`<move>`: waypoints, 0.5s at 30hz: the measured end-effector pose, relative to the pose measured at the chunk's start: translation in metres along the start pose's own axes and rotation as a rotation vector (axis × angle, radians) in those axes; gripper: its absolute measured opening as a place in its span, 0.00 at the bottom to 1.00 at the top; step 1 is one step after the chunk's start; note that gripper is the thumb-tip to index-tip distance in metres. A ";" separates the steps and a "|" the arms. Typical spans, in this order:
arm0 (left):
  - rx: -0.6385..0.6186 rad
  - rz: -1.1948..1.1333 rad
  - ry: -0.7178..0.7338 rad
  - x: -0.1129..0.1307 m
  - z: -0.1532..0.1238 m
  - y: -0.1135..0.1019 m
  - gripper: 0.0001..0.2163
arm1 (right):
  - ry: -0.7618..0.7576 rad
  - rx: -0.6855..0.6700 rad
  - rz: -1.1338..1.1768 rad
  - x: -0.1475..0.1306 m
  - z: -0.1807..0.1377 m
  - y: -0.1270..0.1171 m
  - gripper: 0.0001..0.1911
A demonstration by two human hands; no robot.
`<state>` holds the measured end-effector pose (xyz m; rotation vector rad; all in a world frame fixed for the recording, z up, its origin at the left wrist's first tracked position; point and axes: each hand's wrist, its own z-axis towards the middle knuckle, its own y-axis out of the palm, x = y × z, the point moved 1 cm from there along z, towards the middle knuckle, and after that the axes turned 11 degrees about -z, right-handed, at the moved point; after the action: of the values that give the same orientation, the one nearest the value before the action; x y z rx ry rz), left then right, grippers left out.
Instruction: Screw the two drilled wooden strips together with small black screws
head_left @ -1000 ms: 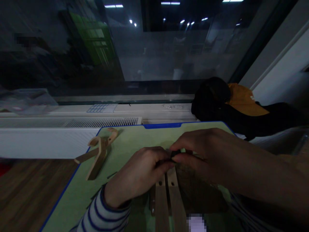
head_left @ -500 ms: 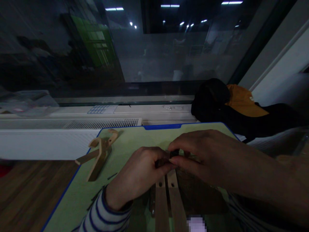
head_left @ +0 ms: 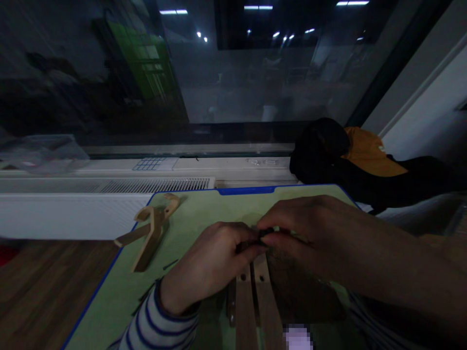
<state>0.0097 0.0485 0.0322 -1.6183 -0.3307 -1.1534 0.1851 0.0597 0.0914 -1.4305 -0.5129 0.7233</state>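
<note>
Hands meet over the middle of the green mat (head_left: pixel 204 209), fingertips of both pinched together on a small dark part (head_left: pixel 263 235) that sits at the far end of two wooden slats (head_left: pixel 251 306). The left hand (head_left: pixel 209 265), its striped sleeve (head_left: pixel 156 325) at the near edge, closes thumb and forefinger on the left side of that piece; the right hand (head_left: pixel 310 233) arches over from the right and closes its fingertips on the other side. What the part is exactly is too dim and too small to tell. The slats lie side by side, running from near to far, each with a small hole close to its far end.

Doing this well seems to call for a light, steady pinch, wrists rested on the mat so the slats stay parallel and the piece does not slip out between the fingers.

To the far left on the mat lies a separate wooden assembly (head_left: pixel 149 233), well apart from the hands. A dark bundle with an orange cap (head_left: pixel 368 153) sits beyond the mat's far right corner.
</note>
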 end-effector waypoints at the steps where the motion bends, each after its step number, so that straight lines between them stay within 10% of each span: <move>1: -0.002 0.001 0.003 0.000 0.000 0.000 0.07 | 0.009 0.004 -0.007 0.000 0.000 0.000 0.09; 15: 0.017 0.048 -0.030 0.004 0.001 0.000 0.09 | 0.041 0.027 -0.066 0.001 0.001 0.002 0.05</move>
<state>0.0121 0.0476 0.0357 -1.6219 -0.3187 -1.0884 0.1852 0.0608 0.0893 -1.3944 -0.5144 0.6449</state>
